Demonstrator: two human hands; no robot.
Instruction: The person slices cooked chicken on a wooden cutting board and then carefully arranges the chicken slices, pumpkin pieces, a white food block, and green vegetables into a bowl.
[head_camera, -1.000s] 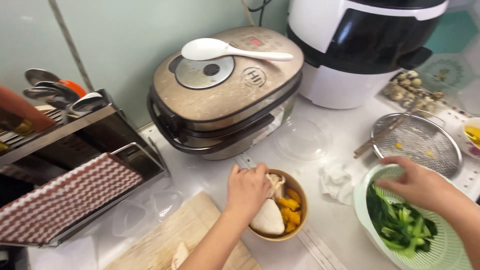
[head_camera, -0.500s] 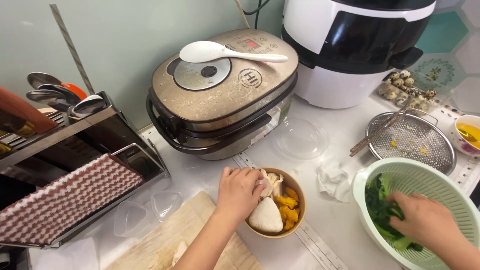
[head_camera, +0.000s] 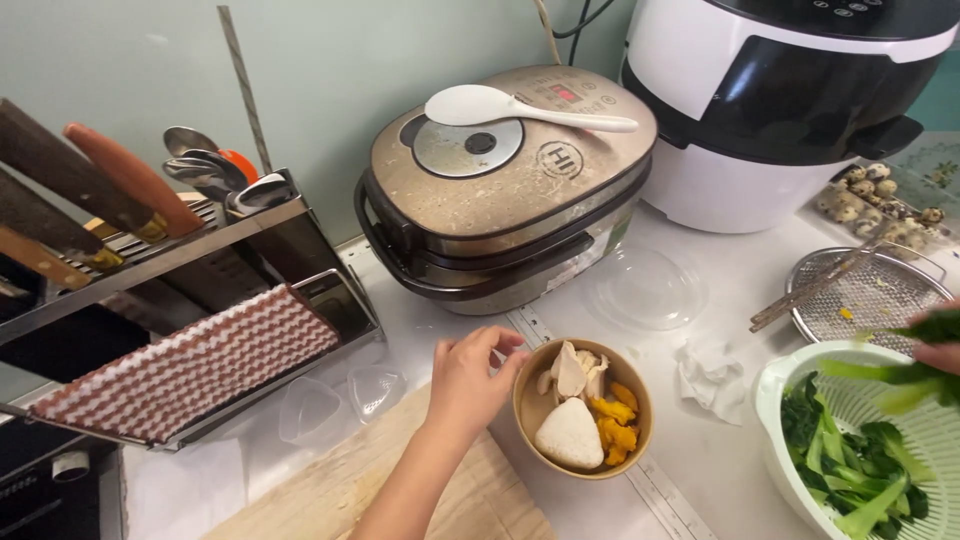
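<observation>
Left hand (head_camera: 468, 378) resting against the near-left rim of the brown bowl (head_camera: 583, 419), fingers (head_camera: 500, 345) curled loosely over the edge, steadying rather than clamping. Inside the bowl: a white rice triangle at the near side, pale mushroom slices at the far side, yellow pieces to the right. Right hand (head_camera: 938, 352) only partly in view at the picture's right edge, well to the right of the bowl, pinched shut on a blurred bunch of leafy greens (head_camera: 905, 375) lifted just above the white colander (head_camera: 868, 450), which sits just right of the bowl and holds more greens.

Judging from the layout, greens look headed for the bowl. Best done by keeping the bowl pinned flat on the counter, giving the leaves a short shake over the colander to shed water, then carrying them low across the gap and laying them in the free space along the right side, clear of the rice so it stays dry and keeps its shape. Worth minding the crumpled tissue (head_camera: 712, 372) just beyond the bowl and the cutting board (head_camera: 330, 480) to its left; rice cooker (head_camera: 505, 180) stands behind the bowl, out of the way
</observation>
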